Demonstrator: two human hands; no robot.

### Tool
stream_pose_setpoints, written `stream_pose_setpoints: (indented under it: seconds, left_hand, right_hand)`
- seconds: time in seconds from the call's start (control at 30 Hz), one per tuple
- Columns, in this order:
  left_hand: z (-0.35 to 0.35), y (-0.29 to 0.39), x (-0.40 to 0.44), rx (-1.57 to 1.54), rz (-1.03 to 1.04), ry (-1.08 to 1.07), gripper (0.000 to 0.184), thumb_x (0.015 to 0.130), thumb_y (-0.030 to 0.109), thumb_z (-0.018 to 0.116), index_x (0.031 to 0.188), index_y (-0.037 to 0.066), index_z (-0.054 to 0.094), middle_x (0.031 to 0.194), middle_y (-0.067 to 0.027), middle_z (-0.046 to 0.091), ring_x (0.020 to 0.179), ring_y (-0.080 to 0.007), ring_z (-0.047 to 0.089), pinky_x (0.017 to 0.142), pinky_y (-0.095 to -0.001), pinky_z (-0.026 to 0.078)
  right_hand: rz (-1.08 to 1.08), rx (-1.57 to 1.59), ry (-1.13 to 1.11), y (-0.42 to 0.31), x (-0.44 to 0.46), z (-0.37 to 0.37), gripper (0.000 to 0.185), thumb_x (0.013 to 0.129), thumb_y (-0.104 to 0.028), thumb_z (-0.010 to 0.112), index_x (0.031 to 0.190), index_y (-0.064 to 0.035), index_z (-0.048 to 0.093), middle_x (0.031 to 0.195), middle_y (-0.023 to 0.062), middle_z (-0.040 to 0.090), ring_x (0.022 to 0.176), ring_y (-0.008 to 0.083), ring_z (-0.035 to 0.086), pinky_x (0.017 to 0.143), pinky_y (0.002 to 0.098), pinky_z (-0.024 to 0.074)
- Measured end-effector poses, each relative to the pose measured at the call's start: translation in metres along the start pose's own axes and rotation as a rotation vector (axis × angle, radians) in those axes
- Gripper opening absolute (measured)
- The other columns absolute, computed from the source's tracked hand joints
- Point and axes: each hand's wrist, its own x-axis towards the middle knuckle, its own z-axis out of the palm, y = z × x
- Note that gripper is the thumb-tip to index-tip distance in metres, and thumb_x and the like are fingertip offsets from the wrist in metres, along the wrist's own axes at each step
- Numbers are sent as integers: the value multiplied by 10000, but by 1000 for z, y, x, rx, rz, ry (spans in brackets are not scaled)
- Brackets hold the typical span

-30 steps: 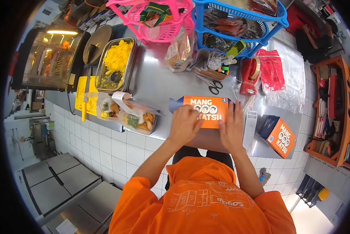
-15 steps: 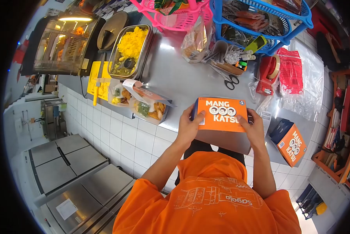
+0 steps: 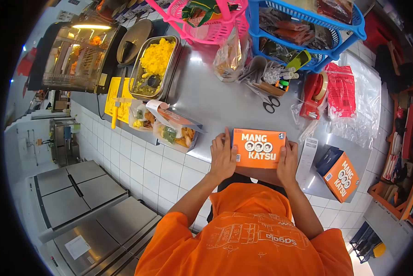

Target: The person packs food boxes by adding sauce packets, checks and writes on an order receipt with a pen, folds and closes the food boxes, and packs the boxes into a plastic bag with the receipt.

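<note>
Holding, two hands: your left hand (image 3: 223, 156) has the left end of the orange box (image 3: 259, 148), your right hand (image 3: 287, 162) the right end. Fingers, both sets: partly curled, neither spread wide nor clenched, thumbs at the box's edges; how firmly they press cannot be told. Reason for the hold, as judged: one hand at each end keeps the box square and steady, and leaves the printed face uncovered towards you. Box, one: its lid side reads shut; it sits at the near edge of the steel surface (image 3: 199, 110), though whether its full weight rests there is unclear. Second box (image 3: 342, 177), one: to the right, turned at an angle near the surface's corner, apart from your hands. Paper slip (image 3: 307, 154), one: between that box and your right hand, probably laid there to be read. Scissors (image 3: 267, 103) and red tape dispenser (image 3: 313, 99): beyond the box, likely kept within reach. Open food box (image 3: 185, 138), one: left of your left hand, its lid raised, which leaves the contents in sight. Position relative to the fingers: the orange box lies directly between both sets, touching each, with neither hand across its middle.
</note>
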Motion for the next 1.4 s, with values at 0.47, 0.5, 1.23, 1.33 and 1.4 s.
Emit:
stream_pose_setpoints:
  seconds: [0.47,0.5,1.23,1.33,1.4]
  left_hand:
    - [13,4,8,-142,560,-34,883,747,130,753,1576,138,450,1657,-229,325,1543,-463,261,1233,-572,271]
    - [8,10,9,-175,547,-30,877,756,141,755,1578,140,448,1658,-229,324,1546,-460,257,1234,-569,272]
    - [-15,-26,33,428,951,-226,714,863,188,733,1536,175,492,1648,-136,374,1548,-394,298,1214,-674,238]
    - [-23,-23,36,259,947,-218,626,897,76,631,1511,130,520,1622,-134,424,1527,-401,341,1219,-660,243]
    - [-22,-20,32,88,914,-214,624,892,30,581,1510,99,521,1609,-164,441,1515,-420,359,1232,-641,223]
  right_hand:
    - [-691,-456,-498,-8,19,-18,734,989,-476,605,1624,-207,355,1708,84,268,1581,362,190,1255,670,48]
    - [-709,-464,-513,-9,20,-18,728,990,-477,603,1624,-219,355,1712,70,260,1582,357,189,1251,681,42]
    - [-978,-668,-259,20,12,1,581,923,-193,613,1498,-180,529,1632,-1,430,1543,263,328,1260,648,191]
    - [-987,-660,-163,18,13,3,557,918,-180,606,1472,-162,553,1606,2,465,1533,260,351,1270,612,203]
    - [-975,-643,-134,18,9,5,541,924,-177,598,1464,-159,560,1598,3,475,1526,263,364,1273,599,206]
